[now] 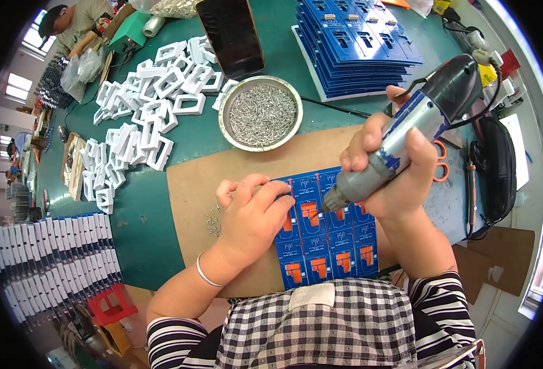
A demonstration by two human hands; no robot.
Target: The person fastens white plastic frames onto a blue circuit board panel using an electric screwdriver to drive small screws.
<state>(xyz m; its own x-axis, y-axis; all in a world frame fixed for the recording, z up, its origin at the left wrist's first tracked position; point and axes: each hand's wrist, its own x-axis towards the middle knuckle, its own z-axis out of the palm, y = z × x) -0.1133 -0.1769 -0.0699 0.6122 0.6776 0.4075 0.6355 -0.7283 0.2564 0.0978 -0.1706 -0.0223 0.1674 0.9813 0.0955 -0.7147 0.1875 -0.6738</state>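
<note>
Hands, two: right hand [389, 165] wrapped around one grey-and-blue electric screwdriver [407, 126], tip down on one blue circuit-board panel [328, 237] with orange parts, flat on brown cardboard sheet [247, 169]. Left hand [256, 212] curled, fingertips pressing panel's left edge. Behind: one round metal bowl [260, 114] of silver screws.

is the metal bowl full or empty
Partly full: the metal bowl holds a heap of small silver screws covering its bottom, below the rim.

Driver bit [322, 208] tip and panel's [327, 246] left edge hidden by hands.
</note>
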